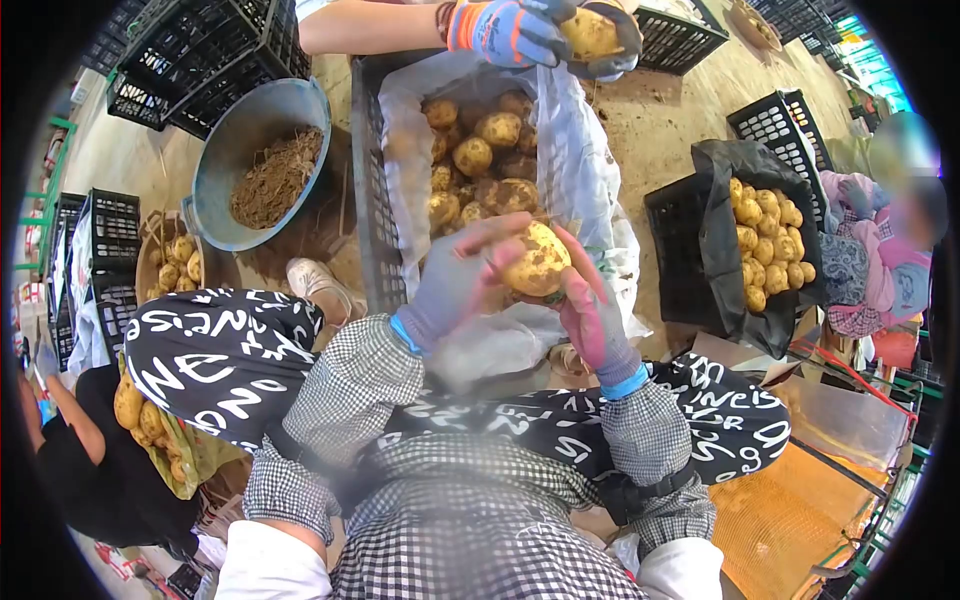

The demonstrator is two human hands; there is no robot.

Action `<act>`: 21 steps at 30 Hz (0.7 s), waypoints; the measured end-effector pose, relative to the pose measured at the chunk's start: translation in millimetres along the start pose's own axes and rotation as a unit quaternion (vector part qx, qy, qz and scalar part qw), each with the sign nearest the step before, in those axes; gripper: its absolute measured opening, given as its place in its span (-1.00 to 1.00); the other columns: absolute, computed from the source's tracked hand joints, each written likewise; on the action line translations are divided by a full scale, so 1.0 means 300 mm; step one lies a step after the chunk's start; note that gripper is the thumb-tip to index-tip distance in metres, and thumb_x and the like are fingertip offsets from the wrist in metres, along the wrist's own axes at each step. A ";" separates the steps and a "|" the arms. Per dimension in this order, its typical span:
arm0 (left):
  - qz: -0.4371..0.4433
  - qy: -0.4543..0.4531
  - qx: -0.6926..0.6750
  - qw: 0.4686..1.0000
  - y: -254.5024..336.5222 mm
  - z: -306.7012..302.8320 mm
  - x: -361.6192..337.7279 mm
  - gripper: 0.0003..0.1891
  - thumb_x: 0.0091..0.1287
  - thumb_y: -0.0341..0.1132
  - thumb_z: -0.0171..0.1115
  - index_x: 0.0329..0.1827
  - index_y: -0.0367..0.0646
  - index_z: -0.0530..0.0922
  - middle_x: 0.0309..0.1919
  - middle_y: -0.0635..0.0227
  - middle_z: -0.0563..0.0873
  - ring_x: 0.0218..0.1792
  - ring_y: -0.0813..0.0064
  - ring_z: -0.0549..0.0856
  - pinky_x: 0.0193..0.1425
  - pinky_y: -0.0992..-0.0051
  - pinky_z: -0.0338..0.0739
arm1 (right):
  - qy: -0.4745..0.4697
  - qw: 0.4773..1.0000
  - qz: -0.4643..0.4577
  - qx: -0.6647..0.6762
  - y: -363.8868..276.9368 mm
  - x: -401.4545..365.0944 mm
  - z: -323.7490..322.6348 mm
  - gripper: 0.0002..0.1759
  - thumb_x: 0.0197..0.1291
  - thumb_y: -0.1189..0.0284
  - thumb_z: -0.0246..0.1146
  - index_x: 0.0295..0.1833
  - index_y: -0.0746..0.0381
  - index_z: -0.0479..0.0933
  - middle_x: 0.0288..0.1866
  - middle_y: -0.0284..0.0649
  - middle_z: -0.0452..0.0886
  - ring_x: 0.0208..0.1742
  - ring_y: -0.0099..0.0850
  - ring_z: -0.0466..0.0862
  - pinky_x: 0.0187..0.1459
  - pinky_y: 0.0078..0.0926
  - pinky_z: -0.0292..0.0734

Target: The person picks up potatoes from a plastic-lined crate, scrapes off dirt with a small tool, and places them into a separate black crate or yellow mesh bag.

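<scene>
A yellow potato [537,262] with brown soil patches is held up between my two gloved hands, over the near end of a lined crate. My left hand [455,275], in a grey and pink glove, has its fingers closed against the potato's left side; they are slightly blurred. On the opposite side, my right hand [595,315] grips with thumb and fingers. Below lie several soil-covered potatoes [473,157] inside the dark crate [372,190], whose white plastic liner [590,160] hangs over the edges.
Across the crate, another person's gloved hands [510,32] hold a potato. A blue tub [205,190] with soil stands at left. On the right, a black-lined crate [715,235] holds several cleaner potatoes. Stacked black crates [200,50] are at the upper left.
</scene>
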State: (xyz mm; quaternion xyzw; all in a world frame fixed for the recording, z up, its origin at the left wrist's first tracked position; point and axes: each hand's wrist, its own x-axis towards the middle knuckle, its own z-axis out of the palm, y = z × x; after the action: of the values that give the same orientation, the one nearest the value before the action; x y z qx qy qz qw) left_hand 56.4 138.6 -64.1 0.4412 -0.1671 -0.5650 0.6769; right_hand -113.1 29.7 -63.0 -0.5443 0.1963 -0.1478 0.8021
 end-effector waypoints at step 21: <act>-0.060 0.047 -0.036 0.996 -0.043 0.003 -0.003 -0.42 0.46 -0.15 0.23 0.42 -0.30 0.33 0.11 0.23 0.61 0.08 0.44 0.66 0.22 0.47 0.57 | 0.120 0.933 -0.132 -0.312 0.126 -0.005 0.027 -0.34 0.47 0.15 0.13 0.47 0.38 0.24 0.26 -0.05 0.50 0.30 -0.34 0.49 0.37 -0.40 0.32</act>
State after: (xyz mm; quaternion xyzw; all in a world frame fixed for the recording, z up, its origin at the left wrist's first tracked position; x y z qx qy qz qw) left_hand 47.4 139.3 -73.4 0.4518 -0.0881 -0.5885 0.6646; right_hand -109.5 50.7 -95.1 -0.7665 0.2534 -0.2481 0.5354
